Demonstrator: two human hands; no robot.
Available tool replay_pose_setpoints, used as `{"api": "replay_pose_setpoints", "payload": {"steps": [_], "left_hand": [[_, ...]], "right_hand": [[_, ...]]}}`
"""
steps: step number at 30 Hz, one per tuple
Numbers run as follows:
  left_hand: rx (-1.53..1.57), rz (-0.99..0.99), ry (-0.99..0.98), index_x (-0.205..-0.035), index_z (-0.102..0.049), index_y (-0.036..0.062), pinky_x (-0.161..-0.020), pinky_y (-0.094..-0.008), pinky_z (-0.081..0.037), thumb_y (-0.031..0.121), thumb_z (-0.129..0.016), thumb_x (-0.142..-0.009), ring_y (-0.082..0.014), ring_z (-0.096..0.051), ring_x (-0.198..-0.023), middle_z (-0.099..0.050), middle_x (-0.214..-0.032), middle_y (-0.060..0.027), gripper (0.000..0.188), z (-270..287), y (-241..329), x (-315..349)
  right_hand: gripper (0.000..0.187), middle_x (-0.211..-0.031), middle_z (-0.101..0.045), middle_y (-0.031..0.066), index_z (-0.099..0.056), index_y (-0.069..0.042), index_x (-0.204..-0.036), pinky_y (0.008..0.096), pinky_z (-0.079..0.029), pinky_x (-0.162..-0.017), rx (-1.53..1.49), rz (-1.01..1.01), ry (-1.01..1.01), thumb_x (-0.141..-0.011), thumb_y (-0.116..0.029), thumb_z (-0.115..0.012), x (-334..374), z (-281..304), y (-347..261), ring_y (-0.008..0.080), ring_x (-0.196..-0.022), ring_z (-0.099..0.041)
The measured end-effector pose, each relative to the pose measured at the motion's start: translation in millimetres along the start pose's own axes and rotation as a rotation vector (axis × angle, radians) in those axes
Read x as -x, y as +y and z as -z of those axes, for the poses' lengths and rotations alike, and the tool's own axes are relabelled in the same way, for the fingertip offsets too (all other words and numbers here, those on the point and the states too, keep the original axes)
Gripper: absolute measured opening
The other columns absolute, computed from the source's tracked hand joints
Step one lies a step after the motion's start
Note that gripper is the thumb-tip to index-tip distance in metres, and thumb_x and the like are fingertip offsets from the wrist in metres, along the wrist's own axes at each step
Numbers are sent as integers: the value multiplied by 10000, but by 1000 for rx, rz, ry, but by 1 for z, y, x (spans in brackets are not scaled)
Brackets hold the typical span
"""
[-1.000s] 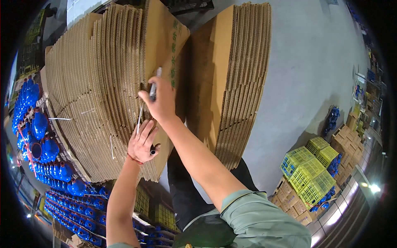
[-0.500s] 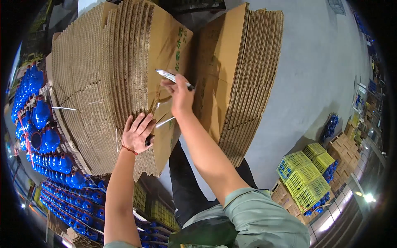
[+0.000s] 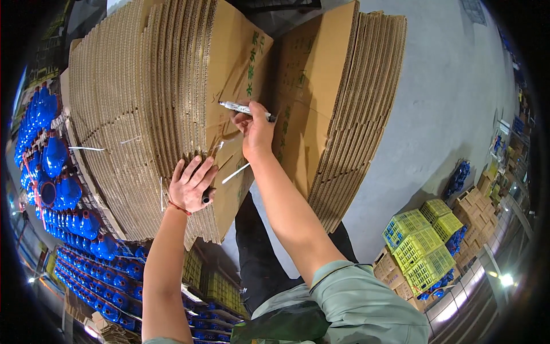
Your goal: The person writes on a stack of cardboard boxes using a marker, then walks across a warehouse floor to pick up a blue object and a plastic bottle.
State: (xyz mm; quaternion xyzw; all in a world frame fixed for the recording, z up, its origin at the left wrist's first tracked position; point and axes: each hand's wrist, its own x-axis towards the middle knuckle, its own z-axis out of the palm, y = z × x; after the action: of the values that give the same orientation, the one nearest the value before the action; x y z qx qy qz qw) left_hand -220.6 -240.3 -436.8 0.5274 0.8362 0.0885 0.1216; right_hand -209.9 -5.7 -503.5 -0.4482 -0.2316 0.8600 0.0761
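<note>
My right hand [image 3: 257, 132] is closed round a white marker [image 3: 240, 108] with a dark rear end. Its tip points left, at the face of a brown cardboard sheet [image 3: 232, 57], beside small dark strokes near the sheet's left edge. My left hand [image 3: 193, 184] lies with fingers spread across the edges of a thick stack of folded cartons [image 3: 114, 132]. A black marker cap [image 3: 206, 196], its hollow end showing, is tucked by the thumb of that hand. White strap pieces [image 3: 235, 173] stick out beside the sheet.
A second carton stack [image 3: 366, 114] leans at the right, with a gap between the stacks. Blue bottles [image 3: 55, 155] line the left side. Yellow-green crates [image 3: 421, 246] and brown boxes [image 3: 475, 209] stand on the grey floor [image 3: 435, 103] at the right.
My right hand has moved slightly down and right with the marker, and small dark strokes now show by the tip. My left hand stays on the carton edges. The view has shifted slightly.
</note>
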Motion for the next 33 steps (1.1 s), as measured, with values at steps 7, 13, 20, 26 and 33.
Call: {"api": "replay_pose_setpoints", "payload": {"steps": [7, 13, 20, 26, 33], "left_hand": [[63, 65, 79, -1313, -620, 147, -1133, -517, -341, 414, -626, -793, -261, -474, -1356, -506, -1479, -54, 585, 0, 1, 4], [91, 26, 80, -1258, -654, 106, -1125, -516, -351, 318, -630, -763, -285, -497, -1336, -508, -1480, -76, 539, 4, -1, 0], [63, 45, 74, -1257, -664, 137, -1121, -506, -360, 312, -603, -757, -247, -493, -1336, -498, -1484, -48, 534, 2, 0, 1], [54, 72, 64, -1251, -671, 165, -1135, -455, -351, 314, -623, -756, -196, -458, -1366, -485, -1500, -1, 519, 1, 2, -5], [33, 57, 69, -1237, -674, 151, -1104, -493, -376, 292, -608, -725, -239, -495, -1327, -501, -1482, -34, 535, 0, 0, -1]], "right_hand": [[537, -1094, -544, 120, -519, -131, -1166, 467, -358, -993, 1187, 722, -29, -774, -348, -817, 14, -57, 8, 326, -1107, -501], [414, -962, -568, 118, -545, -130, -1144, 472, -363, -894, 1455, 1088, 155, -804, -192, -773, 44, -11, -64, 310, -950, -549], [401, -1016, -670, 72, -636, -25, -1195, 320, -474, -858, 373, 463, -58, -964, -353, -637, 69, -28, -48, 147, -916, -618], [292, -930, -695, 67, -612, -30, -1112, 372, -513, -918, -109, -3, 13, -968, -283, -597, 7, -21, 18, 175, -853, -657], [285, -946, -673, 59, -598, -31, -1126, 420, -518, -954, -149, -2, 46, -968, -269, -603, 7, -25, 13, 159, -893, -647]]}}
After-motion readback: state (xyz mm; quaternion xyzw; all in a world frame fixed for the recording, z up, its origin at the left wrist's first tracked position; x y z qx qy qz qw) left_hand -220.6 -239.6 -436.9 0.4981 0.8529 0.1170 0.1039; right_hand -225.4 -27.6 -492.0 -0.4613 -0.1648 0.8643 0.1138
